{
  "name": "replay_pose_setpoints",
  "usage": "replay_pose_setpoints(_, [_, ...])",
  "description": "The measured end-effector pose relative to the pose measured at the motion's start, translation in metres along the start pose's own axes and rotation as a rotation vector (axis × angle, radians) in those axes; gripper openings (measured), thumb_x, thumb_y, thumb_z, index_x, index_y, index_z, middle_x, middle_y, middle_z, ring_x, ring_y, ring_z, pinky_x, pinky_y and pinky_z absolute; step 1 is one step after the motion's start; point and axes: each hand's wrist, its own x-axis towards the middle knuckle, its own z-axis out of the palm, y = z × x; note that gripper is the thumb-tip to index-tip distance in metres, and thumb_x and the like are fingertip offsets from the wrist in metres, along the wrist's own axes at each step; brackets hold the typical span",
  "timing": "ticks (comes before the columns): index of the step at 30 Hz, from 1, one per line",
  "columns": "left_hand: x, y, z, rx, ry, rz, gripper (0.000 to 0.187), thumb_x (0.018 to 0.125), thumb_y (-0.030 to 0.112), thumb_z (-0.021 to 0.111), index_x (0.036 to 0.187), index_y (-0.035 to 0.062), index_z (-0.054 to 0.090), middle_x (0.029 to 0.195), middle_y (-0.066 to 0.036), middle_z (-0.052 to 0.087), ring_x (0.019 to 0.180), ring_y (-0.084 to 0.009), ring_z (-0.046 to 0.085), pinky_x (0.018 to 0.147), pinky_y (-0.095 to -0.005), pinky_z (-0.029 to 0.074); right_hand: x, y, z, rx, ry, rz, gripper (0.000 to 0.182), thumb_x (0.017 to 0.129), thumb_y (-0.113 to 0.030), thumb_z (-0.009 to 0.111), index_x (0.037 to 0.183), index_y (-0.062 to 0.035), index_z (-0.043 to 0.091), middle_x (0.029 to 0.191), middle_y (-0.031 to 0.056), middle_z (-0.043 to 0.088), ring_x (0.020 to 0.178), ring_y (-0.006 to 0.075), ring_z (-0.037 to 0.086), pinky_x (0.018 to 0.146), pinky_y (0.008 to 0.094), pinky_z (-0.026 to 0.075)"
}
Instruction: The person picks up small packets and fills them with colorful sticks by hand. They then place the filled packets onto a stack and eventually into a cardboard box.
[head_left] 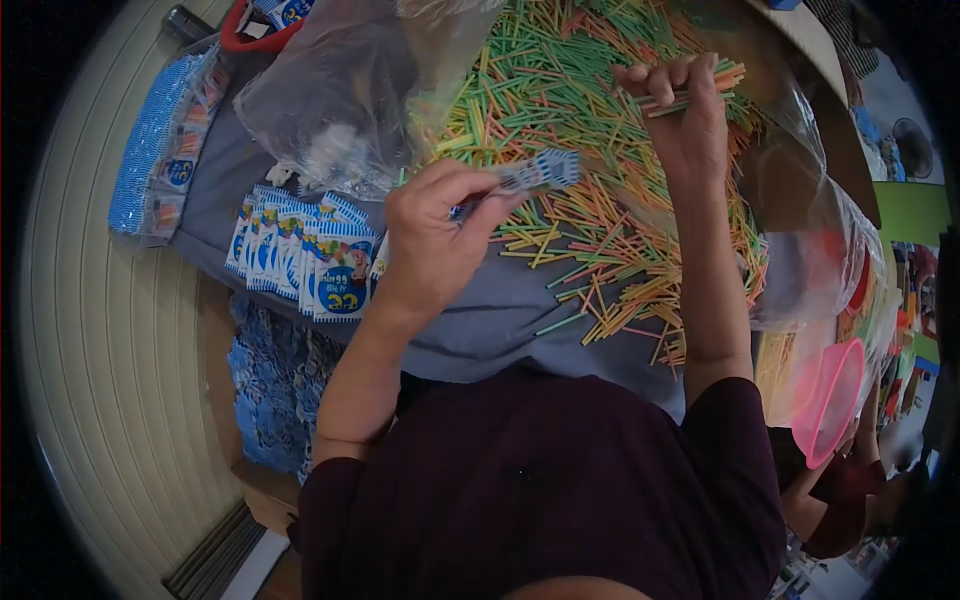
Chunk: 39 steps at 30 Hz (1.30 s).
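Observation:
My left hand (440,235) pinches a small blue-and-white packet (540,172) between thumb and fingers, held over the near edge of the stick pile. Fingers of my right hand (685,105) curl around a small bunch of thin coloured sticks (728,78), green and orange, above the pile's far right part. Beneath both hands spreads a big heap of thin sticks (540,85) in green, yellow, orange and pink. Left of my left hand, several printed packets (338,270) lie overlapping in a row on the grey cloth (470,325).
A crumpled clear plastic bag (320,100) lies at the back left. Beyond it are a long bundle of blue-striped packets (165,150) and a red container (240,30). At right, another person holds a pink basket (832,400). Blue patterned fabric (265,385) sits below the cloth's left edge.

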Motion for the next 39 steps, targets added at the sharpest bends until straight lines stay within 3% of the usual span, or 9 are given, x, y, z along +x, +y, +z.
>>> replay_pose_setpoints(5, [0.034,-0.014,0.050,-0.408,-0.046,-0.212,0.014,0.080,0.003,0.078,0.090,-0.0040,0.072,0.078,-0.008,0.070,0.067,-0.0114,0.065,0.062,-0.0246,0.052,-0.003,-0.012,0.041,0.095,-0.138,-0.079,0.044,0.106,-0.043,0.034,0.086,-0.0061,0.048,0.076,0.0132,0.062,0.094,0.0321,0.065,0.093,0.0503,0.049])
replay_pose_setpoints(11, [0.043,-0.012,0.067,-0.638,-0.046,-0.254,0.012,0.081,0.002,0.077,0.089,-0.0045,0.071,0.077,-0.005,0.070,0.067,-0.0081,0.063,0.059,-0.0221,0.051,-0.012,0.004,0.050,-0.330,-0.161,-0.097,0.047,0.106,-0.044,0.036,0.085,-0.0041,0.052,0.094,0.0174,0.069,0.105,0.0294,0.064,0.096,0.0446,0.048])
replay_pose_setpoints(16, [0.043,-0.017,0.072,-0.823,-0.062,-0.400,0.017,0.085,0.004,0.075,0.099,-0.0035,0.071,0.082,-0.004,0.070,0.068,-0.0063,0.064,0.060,-0.0207,0.053,-0.012,-0.002,0.046,-0.861,-0.231,0.036,0.054,0.103,-0.047,0.040,0.114,-0.0005,0.064,0.108,0.0144,0.069,0.107,0.0238,0.062,0.097,0.0378,0.046])
replay_pose_setpoints(20, [0.047,-0.023,0.075,-0.902,-0.090,-0.479,0.022,0.088,0.006,0.073,0.107,-0.0033,0.069,0.085,-0.004,0.071,0.071,-0.0069,0.064,0.062,-0.0202,0.053,-0.001,-0.007,0.042,-0.803,-0.321,0.041,0.067,0.102,-0.057,0.030,0.125,-0.0018,0.061,0.119,0.0152,0.065,0.115,0.0253,0.056,0.101,0.0405,0.042])
replay_pose_setpoints(22, [0.050,-0.026,0.078,-0.990,-0.113,-0.396,0.021,0.090,0.002,0.067,0.111,-0.0024,0.067,0.099,-0.007,0.070,0.086,-0.0156,0.069,0.077,-0.0307,0.061,0.005,-0.011,0.048,-0.525,-0.115,0.088,0.066,0.101,-0.055,0.033,0.121,-0.0003,0.064,0.115,0.0134,0.067,0.106,0.0222,0.060,0.097,0.0376,0.045])
replay_pose_setpoints(26, [0.052,-0.018,0.078,-1.062,-0.140,-0.410,0.021,0.089,0.000,0.068,0.110,-0.0024,0.067,0.102,-0.007,0.070,0.090,-0.0128,0.067,0.079,-0.0277,0.058,0.001,-0.013,0.059,-0.613,-0.161,0.168,0.065,0.102,-0.053,0.032,0.120,0.0015,0.063,0.109,0.0123,0.070,0.096,0.0212,0.063,0.090,0.0358,0.048])
replay_pose_setpoints(31, [0.027,0.002,0.076,-0.625,-0.038,-0.073,0.029,0.076,-0.002,0.075,0.104,-0.0014,0.069,0.089,-0.007,0.070,0.081,-0.0114,0.064,0.069,-0.0301,0.052,-0.022,0.014,0.078,-0.545,-0.023,0.145,0.062,0.104,-0.046,0.033,0.103,0.0049,0.068,0.097,0.0146,0.071,0.089,0.0212,0.066,0.087,0.0341,0.051])
replay_pose_setpoints(36, [-0.032,0.015,-0.021,-0.077,-0.036,0.009,0.022,0.076,0.004,0.072,0.098,-0.0019,0.069,0.082,-0.012,0.065,0.075,-0.0249,0.063,0.067,-0.0338,0.049,-0.041,0.013,0.074,-0.511,-0.148,0.123,0.046,0.105,-0.032,0.042,0.102,0.0045,0.069,0.094,0.0132,0.071,0.085,0.0182,0.065,0.081,0.0313,0.050])
replay_pose_setpoints(39, [-0.075,0.003,-0.080,0.059,0.023,-0.204,0.021,0.079,0.000,0.072,0.099,-0.0051,0.067,0.086,-0.011,0.064,0.079,-0.0200,0.062,0.069,-0.0310,0.046,-0.048,0.018,0.069,-0.535,-0.194,0.257,0.026,0.100,-0.018,0.055,0.100,0.0031,0.070,0.087,0.0075,0.070,0.073,0.0110,0.060,0.067,0.0245,0.046])
